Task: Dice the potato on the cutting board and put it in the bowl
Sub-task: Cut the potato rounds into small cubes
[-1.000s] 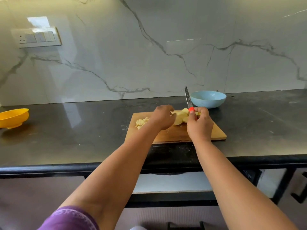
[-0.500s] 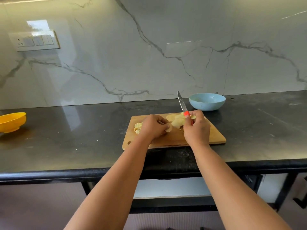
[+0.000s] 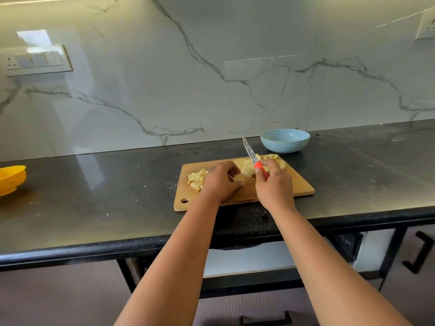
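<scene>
The one camera sits on my head, looking forward and down along both forearms. My left hand (image 3: 221,182) and right hand (image 3: 274,184) lie mid-frame at arm's reach; beyond them rises the marble wall (image 3: 211,78).

Home kitchen, dark countertop (image 3: 94,203), marble backsplash (image 3: 211,78)

My left hand (image 3: 221,182) hides part of the pale diced potato heap (image 3: 197,179); the round yellow plastic bowl (image 3: 10,179) is cut by the left edge.

Wooden cutting board (image 3: 299,187); glossy marble wall (image 3: 211,78)
</scene>
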`<action>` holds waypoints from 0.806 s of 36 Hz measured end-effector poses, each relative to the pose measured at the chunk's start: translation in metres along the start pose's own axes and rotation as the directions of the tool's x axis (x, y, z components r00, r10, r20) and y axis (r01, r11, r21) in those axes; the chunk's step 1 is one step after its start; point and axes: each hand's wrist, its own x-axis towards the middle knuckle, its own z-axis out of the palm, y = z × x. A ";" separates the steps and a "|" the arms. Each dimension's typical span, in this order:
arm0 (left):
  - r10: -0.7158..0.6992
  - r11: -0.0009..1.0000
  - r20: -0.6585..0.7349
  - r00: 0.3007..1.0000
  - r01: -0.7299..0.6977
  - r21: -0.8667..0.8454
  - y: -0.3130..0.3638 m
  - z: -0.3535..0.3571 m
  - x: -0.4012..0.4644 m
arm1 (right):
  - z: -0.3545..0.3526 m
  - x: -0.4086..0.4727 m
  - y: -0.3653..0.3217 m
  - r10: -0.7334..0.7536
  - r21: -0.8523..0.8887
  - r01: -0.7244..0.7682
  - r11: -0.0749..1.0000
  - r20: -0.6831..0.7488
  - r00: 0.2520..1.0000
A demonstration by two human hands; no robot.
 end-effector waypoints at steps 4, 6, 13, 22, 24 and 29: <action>0.006 1.000 -0.010 1.000 -0.006 -0.008 0.000 0.001 0.000 | 0.001 0.001 0.000 0.010 -0.006 -0.010 1.000 -0.001 1.000; 0.026 1.000 -0.008 1.000 -0.026 -0.007 0.000 0.002 0.000 | 0.001 0.001 0.000 0.013 -0.005 -0.013 1.000 -0.004 1.000; -0.033 0.977 -0.033 0.999 0.025 -0.212 0.012 0.010 0.008 | 0.000 0.002 -0.002 0.020 0.031 -0.018 0.999 -0.078 0.997; -0.076 0.963 -0.034 0.997 0.064 -0.262 0.014 0.011 0.012 | -0.002 0.002 -0.001 0.019 0.061 -0.011 0.998 -0.133 0.991; -0.077 0.971 -0.105 0.991 0.050 -0.236 0.008 0.009 0.011 | -0.002 0.002 -0.001 0.019 0.059 -0.012 0.998 -0.123 0.992; -0.134 0.981 -0.145 0.980 0.111 -0.158 -0.005 0.003 0.007 | 0.000 0.000 -0.001 0.004 0.016 -0.002 1.000 -0.069 0.998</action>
